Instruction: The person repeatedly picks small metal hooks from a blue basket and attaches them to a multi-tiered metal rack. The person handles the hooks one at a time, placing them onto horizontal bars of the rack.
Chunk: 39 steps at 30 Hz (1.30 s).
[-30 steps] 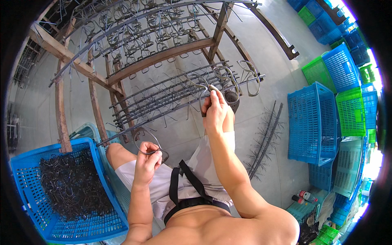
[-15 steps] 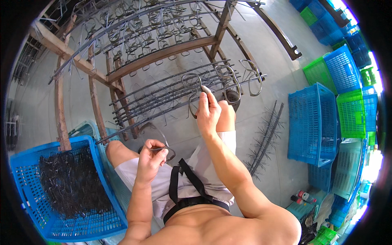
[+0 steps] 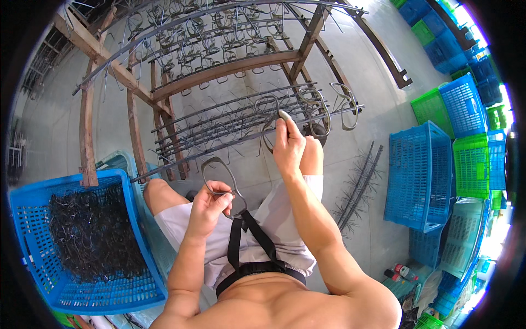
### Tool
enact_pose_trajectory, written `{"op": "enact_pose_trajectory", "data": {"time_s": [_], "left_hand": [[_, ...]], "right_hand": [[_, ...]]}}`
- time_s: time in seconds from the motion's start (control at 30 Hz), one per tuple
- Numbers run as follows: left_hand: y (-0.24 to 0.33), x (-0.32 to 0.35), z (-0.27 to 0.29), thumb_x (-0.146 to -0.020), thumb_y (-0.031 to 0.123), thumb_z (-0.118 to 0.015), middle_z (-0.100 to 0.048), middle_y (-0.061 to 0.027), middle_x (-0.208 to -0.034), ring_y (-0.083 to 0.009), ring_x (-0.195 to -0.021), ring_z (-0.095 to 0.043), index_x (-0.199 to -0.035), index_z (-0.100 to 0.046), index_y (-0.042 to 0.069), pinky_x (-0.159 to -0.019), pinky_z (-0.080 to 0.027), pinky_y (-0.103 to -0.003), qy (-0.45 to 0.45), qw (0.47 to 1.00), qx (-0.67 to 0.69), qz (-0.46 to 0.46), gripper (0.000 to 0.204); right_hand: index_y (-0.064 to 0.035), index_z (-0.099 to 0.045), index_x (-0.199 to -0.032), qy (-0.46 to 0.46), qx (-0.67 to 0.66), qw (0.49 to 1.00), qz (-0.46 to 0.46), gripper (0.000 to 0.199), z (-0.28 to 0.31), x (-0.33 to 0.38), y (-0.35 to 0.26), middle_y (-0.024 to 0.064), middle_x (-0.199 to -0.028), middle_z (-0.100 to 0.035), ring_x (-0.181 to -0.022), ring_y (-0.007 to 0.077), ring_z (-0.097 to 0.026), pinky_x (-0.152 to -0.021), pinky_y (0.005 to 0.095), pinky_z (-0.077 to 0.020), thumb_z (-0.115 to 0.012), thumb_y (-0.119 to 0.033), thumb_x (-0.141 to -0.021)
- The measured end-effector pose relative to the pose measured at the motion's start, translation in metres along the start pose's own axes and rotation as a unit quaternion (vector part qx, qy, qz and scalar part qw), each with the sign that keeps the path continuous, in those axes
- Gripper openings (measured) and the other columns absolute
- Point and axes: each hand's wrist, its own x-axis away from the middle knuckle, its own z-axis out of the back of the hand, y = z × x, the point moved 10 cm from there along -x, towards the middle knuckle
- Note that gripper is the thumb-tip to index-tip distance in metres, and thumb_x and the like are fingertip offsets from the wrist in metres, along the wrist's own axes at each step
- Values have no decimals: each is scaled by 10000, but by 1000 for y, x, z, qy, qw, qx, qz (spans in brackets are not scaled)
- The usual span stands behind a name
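Note:
My left hand (image 3: 207,208) is closed on a dark grey figure-eight loop piece (image 3: 229,171), held over my lap with one loop pointing up and away. My right hand (image 3: 289,145) reaches forward, thumb and fingers pinched at the narrow middle of a similar loop piece (image 3: 268,97), beside a long dark rod (image 3: 164,168). A pale covering shows on one right fingertip. Just right of that hand, two more loop pieces (image 3: 328,118) hang on the rod. Whether the pinched piece is hooked on the rod cannot be made out.
A brown rack (image 3: 235,67) ahead carries several rods hung with loop pieces. At my left stands a blue basket (image 3: 129,203) heaped with dark wire-like pieces (image 3: 93,236). Blue crates (image 3: 419,170) and green crates (image 3: 471,159) stack at right. Spiky rods (image 3: 359,189) lie on the floor.
My left hand has turned its loop piece, which now stands higher and shows more fully. The right hand keeps its pinch beside the rod. The whole view has shifted slightly.

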Motion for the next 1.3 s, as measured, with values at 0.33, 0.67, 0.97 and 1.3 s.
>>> {"op": "enact_pose_trajectory", "data": {"time_s": [0.33, 0.67, 0.97, 1.3], "left_hand": [[14, -2, -10, -842, 60, -622, -597, -58, -843, -84, -686, -553, -967, -538, 24, -590, -459, -203, -5, 999, 17, -38, 156], [35, -17, -18, -864, 116, -619, -571, -24, -987, -60, -808, -510, -1043, -560, 24, -692, -421, -197, 31, 989, -3, -142, 210], [84, 66, 152, -902, 179, -558, -579, -18, -882, -55, -688, -472, -1028, -574, 54, -598, -391, -184, 393, 862, -219, -232, 179], [42, 213, 455, -837, 309, -588, -573, -176, -1091, -334, -1035, -532, -1119, -543, 44, -901, -410, -407, 551, 592, -555, 193, 389]], "right_hand": [[-4, -489, -1226, -77, -53, 981, -168, 356, 13, 6, 0, 20, -686, -544, -615, 106, -522, -572, 238, -438, -539, -158, -909], [18, -534, -1134, -220, -137, 962, -83, 253, -30, 100, -40, 25, -650, -521, -520, 79, -483, -485, 224, -398, -524, -100, -910], [-4, -453, -1242, 11, -216, 959, -181, 309, -59, 51, 2, 3, -624, -443, -473, 60, -387, -407, 221, -359, -386, -125, -966], [-8, -546, -959, -16, -250, 949, -192, 187, -69, 44, 8, -18, -554, -431, -405, 61, -391, -360, 218, -331, -428, -153, -949]]}}
